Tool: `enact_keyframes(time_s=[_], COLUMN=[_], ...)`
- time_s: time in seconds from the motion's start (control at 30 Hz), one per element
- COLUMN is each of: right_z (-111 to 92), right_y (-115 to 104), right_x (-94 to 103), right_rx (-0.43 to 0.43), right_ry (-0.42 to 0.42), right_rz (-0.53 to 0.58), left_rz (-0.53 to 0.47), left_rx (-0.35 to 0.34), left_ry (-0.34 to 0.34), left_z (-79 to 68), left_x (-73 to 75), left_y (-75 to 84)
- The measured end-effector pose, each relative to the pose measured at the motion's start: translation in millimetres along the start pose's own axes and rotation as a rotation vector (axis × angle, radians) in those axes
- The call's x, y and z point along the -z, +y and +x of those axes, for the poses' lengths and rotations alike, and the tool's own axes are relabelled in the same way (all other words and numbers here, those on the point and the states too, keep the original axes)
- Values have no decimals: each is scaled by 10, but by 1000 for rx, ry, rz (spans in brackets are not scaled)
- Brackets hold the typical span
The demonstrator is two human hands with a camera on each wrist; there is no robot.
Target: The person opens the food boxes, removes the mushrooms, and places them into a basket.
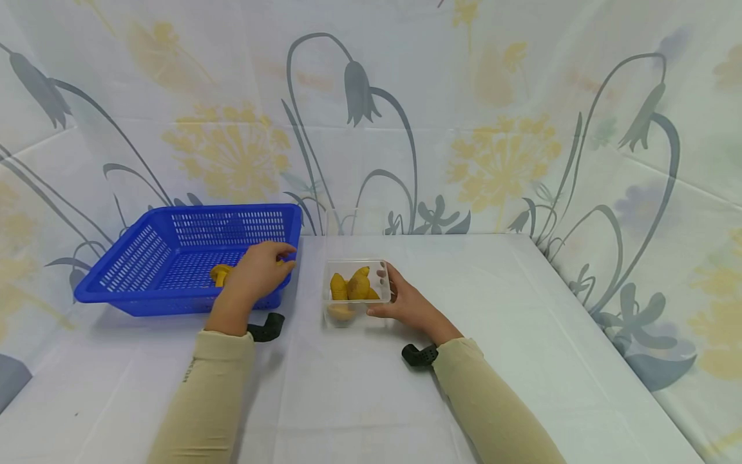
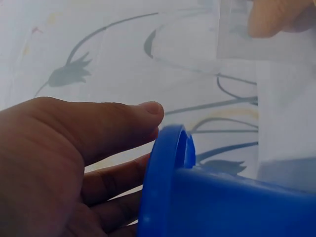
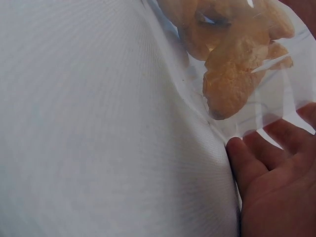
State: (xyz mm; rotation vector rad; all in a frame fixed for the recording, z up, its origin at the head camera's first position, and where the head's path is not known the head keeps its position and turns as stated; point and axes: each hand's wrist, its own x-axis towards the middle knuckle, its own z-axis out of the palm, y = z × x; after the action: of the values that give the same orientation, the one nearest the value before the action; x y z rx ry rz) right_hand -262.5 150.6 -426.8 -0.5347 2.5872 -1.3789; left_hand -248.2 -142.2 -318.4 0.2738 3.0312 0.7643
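My left hand [image 1: 259,270] hangs over the right end of a blue plastic basket [image 1: 191,293], fingers relaxed and pointing right. The rim [image 2: 165,163] hides its fingertips in the left wrist view, and nothing shows in its grasp. A yellow mushroom-shaped piece [image 1: 220,274] lies in the basket beside that wrist. With thumb in front and fingers behind, my right hand [image 1: 408,306] grips the right side of a clear plastic box [image 1: 329,267], its lid [image 1: 342,225] standing up at the back. Several yellow-brown knobbly pieces [image 3: 232,74] lie inside the box.
A white cloth [image 1: 371,399] covers the table under the box and basket. Behind hangs a flower-printed curtain [image 1: 464,96]. A grey object [image 1: 11,380] shows at the left edge. Each wrist wears a black camera mount [image 1: 420,356].
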Motion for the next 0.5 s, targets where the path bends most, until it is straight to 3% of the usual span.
enact_keyframes(time_s=[0.5], right_z=[21], right_y=[-14], right_x=[-4], right_rx=[-6], right_ry=[5], right_rz=[10], left_rz=[50], left_rx=[-89], left_ry=[74], left_z=[-23], left_x=[-88], left_y=[232])
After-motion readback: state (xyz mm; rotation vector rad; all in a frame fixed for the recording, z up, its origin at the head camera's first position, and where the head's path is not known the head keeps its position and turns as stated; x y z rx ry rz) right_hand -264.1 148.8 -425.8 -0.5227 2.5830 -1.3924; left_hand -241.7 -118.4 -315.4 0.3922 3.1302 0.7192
